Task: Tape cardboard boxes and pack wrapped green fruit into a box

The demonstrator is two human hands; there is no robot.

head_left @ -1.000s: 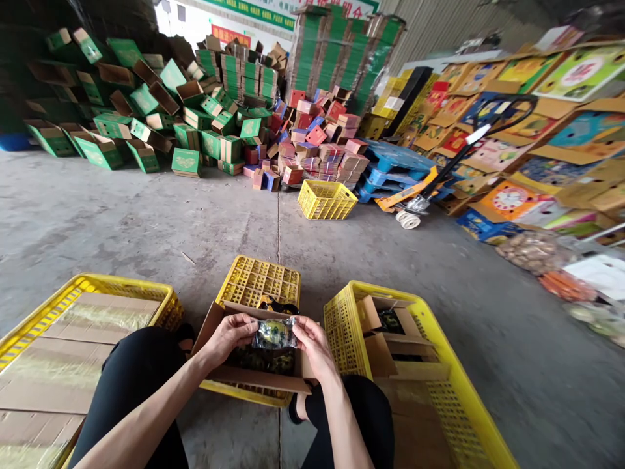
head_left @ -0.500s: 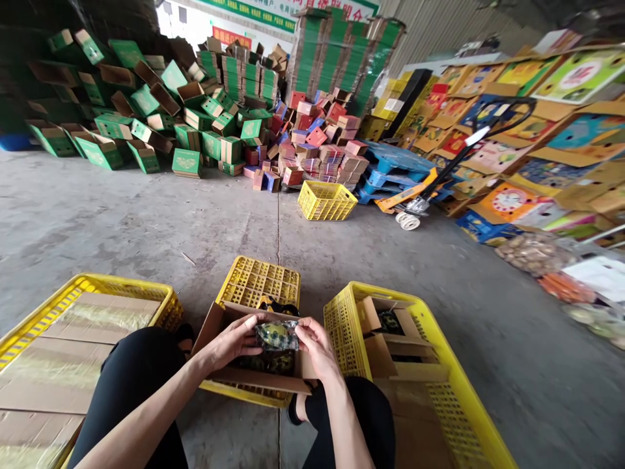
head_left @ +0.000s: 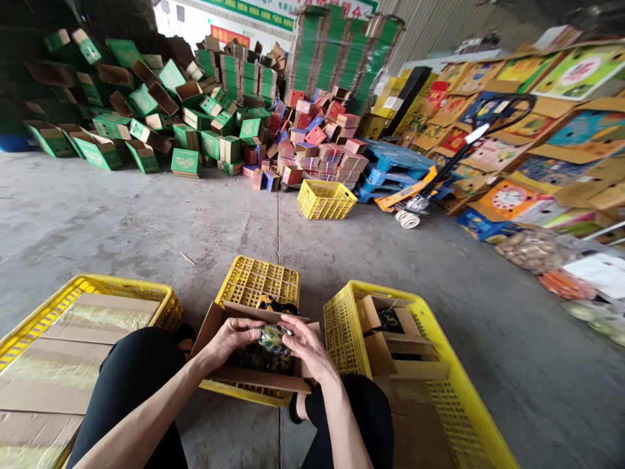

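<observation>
A small clear plastic packet with dark, green and yellowish patterned contents is held between my two hands. My left hand pinches its left end between thumb and fingers. At the right end, my right hand grips the packet, with some fingers stretched over its top. Below both hands is an open cardboard box holding several similar dark patterned packets, partly hidden by my hands. The box rests on an upturned yellow plastic crate. A black and yellow object lies just behind the box.
On my left stands a yellow crate with taped cartons. The yellow crate on my right contains cartons, some open. Farther off are another yellow crate, a pallet jack, blue pallets and heaps of green boxes.
My right hand has shifted slightly left, and its fingers now reach over the packet. The packet looks narrower and more bunched between the hands. The surroundings look unchanged.
</observation>
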